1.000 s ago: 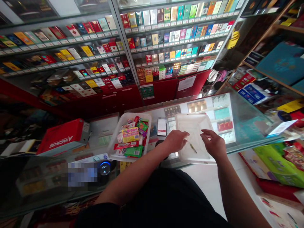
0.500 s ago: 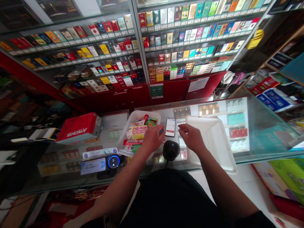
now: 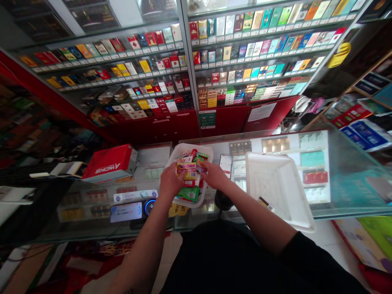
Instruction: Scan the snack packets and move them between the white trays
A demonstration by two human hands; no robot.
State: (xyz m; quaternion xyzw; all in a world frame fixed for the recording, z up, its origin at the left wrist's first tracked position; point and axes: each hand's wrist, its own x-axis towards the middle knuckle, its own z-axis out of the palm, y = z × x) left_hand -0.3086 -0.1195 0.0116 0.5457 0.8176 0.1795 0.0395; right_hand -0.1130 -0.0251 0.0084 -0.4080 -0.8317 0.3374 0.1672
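A white basket (image 3: 200,201) full of colourful snack packets stands on the glass counter. Over its left side, my left hand (image 3: 172,179) is closed on the left end of a yellow and purple packet (image 3: 187,170). My right hand (image 3: 212,173) reaches over the basket's right side, its fingers at a small purple and green packet (image 3: 199,164); whether it grips that packet is unclear. Just right of my right hand lies a phone (image 3: 226,164) with a lit screen. A black rounded device (image 3: 223,201) sits below my right wrist.
A large white tray (image 3: 280,183) lies to the right, partly behind my right forearm. At left are a red box (image 3: 110,162) and a payment device with a blue ring (image 3: 150,207). Shelves of small packs (image 3: 225,98) rise behind the counter.
Both hands have moved to the packets in the basket, the right one leftward across the phone. My left hand has taken hold of the yellow packet. The camera view has shifted slightly.
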